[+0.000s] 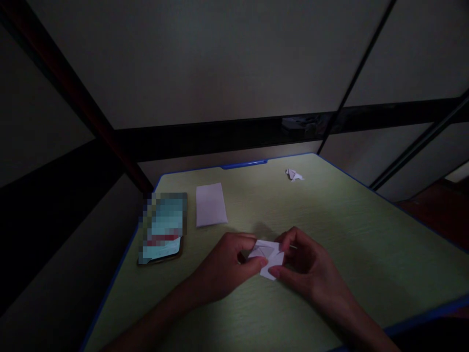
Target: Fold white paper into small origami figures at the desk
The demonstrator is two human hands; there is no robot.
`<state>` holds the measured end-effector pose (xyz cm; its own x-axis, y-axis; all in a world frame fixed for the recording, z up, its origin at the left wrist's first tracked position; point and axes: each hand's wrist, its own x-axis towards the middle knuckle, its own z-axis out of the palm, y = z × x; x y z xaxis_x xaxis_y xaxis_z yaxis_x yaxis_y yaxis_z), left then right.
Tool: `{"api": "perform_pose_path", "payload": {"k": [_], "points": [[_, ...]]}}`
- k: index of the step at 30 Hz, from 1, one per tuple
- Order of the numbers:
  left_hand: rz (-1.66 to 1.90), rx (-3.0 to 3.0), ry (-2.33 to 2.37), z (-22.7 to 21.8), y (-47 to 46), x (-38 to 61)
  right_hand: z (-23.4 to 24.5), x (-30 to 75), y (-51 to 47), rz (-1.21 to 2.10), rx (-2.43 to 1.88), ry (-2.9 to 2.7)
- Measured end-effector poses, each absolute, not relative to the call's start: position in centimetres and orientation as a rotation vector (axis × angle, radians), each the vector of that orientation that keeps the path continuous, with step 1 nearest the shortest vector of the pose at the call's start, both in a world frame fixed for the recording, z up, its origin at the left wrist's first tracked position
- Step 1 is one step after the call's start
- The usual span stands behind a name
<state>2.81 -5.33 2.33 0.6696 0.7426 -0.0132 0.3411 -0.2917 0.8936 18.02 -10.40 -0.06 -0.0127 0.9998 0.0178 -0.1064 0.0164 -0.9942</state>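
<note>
A small white folded paper piece (266, 256) is held just above the pale green table (330, 230), near its front edge. My left hand (225, 264) pinches the paper's left side, thumb and fingers closed on it. My right hand (306, 266) pinches its right side, fingers curled round the edge. Both forearms come in from the bottom of the view.
A phone (161, 227) with a lit screen lies at the table's left edge. Beside it lies a white sheet of paper (210, 204). A small folded white paper figure (294, 174) sits near the far edge. The table has a blue rim. Dim walls stand behind.
</note>
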Motion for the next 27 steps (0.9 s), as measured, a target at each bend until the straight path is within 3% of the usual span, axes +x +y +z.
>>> {"api": "perform_pose_path", "payload": {"k": [11, 23, 27], "points": [[0.467, 1.699, 1.101, 1.1, -5.4, 3.3, -0.3, 18.4, -10.7, 0.626, -1.236, -1.487], [0.55, 1.65, 1.045, 1.8, -5.6, 3.4, 0.4, 18.5, -10.3, 1.127, -1.183, -1.018], [0.567, 1.68, 1.04, 1.8, -5.6, 3.5, 0.5, 18.6, -10.3, 1.108, -1.175, -1.003]]}}
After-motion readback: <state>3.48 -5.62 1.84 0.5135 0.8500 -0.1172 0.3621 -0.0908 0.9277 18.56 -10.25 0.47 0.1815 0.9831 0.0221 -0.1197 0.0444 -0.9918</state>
